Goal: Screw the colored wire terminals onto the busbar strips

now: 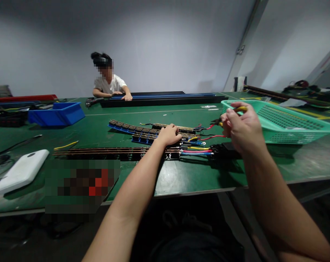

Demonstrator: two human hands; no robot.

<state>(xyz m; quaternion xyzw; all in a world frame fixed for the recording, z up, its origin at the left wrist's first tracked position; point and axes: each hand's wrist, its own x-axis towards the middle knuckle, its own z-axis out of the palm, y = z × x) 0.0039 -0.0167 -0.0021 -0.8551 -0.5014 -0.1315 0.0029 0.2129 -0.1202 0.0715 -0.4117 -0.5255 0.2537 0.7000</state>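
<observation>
Along the near edge of the desk [181, 180], toward its left corner, a white device [21, 171] lies flat, set apart from the work. Just farther in, and roughly parallel to that edge, runs a long black strip [99, 153] topped with copper-coloured rods; its coloured leads point right, into a dark block [226, 150] partly behind the right forearm.

Beyond it lie the blue-backed strips [121, 126], about midway between the desk's left and right edges. The left hand [169, 136] rests across them, fingers curved over the top, presumably to stop them sliding; whether they grip or merely press, I cannot tell. The right hand [242, 125] has its fingers closed around yellow-handled pliers [216, 122], raised at the strips' wired end, which probably keeps the tool close to the leads. A red wire [212, 137] runs to this hand, where its end is hidden.

Right of the hand, a green basket [287, 136] sits toward the desk's right edge, seemingly for easy reach. A blue bin [55, 115] stands on the left side. At the far edge, a co-worker [110, 85] leans over long black and blue rails [165, 100] laid lengthwise.
</observation>
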